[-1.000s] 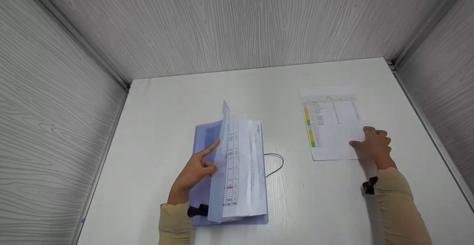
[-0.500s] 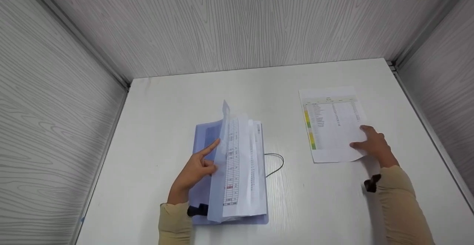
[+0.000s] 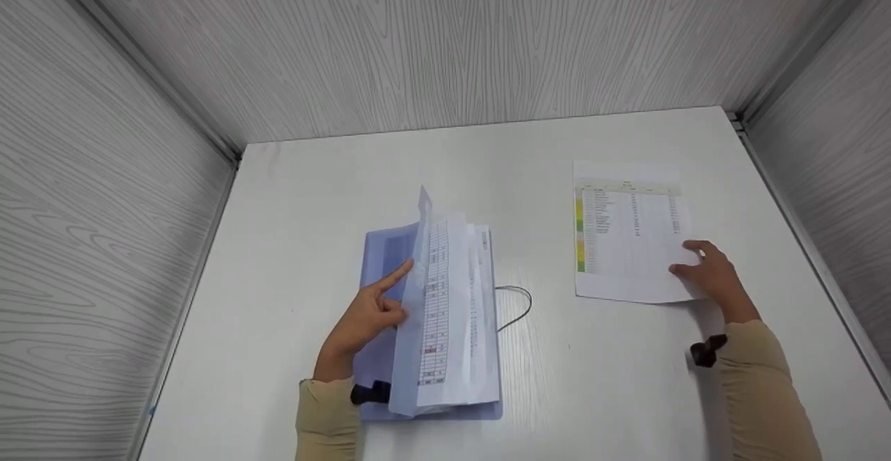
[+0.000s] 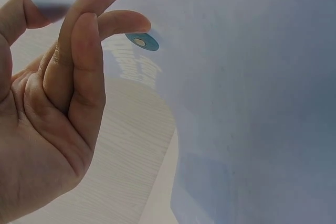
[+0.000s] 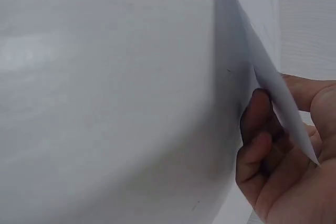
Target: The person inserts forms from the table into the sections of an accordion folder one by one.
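A translucent blue plastic document folder (image 3: pixel 379 238) lies on the table, its flap (image 3: pixel 407 370) standing partly raised. Against the flap's outer side rests my left hand (image 3: pixel 365 318), index finger extended and the other fingers bent. The left wrist view shows a fingertip beside a teal button (image 4: pixel 149 44) on the blue plastic. Inside the folder are several printed sheets (image 3: pixel 456 308). On the right, my right hand (image 3: pixel 713 276) pinches the lower right edge of a printed paper sheet (image 3: pixel 626 252), thumb on one face and fingers on the other, as the right wrist view shows.
A thin dark cord loop (image 3: pixel 518 308) sticks out from the folder's right side onto the white table (image 3: pixel 543 391). Grey wood-grain panels (image 3: pixel 445 43) enclose the table at the back and both sides. Black wrist mounts sit on both forearms.
The right hand has shifted the printed sheet slightly to the right and turned it straighter, its lower right corner now lifted. The left hand and folder stay almost as they were.
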{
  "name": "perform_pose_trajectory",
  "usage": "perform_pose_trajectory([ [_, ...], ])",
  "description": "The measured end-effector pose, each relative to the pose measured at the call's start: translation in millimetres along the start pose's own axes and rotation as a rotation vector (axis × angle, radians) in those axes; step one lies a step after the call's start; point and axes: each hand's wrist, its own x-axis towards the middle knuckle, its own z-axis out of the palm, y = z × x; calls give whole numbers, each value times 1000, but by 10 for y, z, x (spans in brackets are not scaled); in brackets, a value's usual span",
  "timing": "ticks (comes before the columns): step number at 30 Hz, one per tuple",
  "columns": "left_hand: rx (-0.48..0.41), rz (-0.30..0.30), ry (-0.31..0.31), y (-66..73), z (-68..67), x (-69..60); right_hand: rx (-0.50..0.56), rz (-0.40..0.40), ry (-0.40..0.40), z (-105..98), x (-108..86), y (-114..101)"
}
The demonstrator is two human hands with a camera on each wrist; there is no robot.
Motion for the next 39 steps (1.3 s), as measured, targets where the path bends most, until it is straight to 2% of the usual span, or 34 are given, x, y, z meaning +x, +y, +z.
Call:
perform_pose_trajectory([
  [7,29,-19,13,32,-6,-4,106,-67,10,69,-96,33],
  [12,27,-25,10,37,-3,-5,210,-128,33,79,-208,-18],
  [15,21,-25,5,42,-1,-8,252,-138,43,82,-269,-71],
  [21,33,-18,1,57,-6,-4,285,-148,69,73,-398,-190],
  [30,57,-35,1,92,-10,-10,327,-217,101,86,-664,-399],
  [39,75,-22,5,110,-8,-8,377,-262,90,192,-879,-631],
])
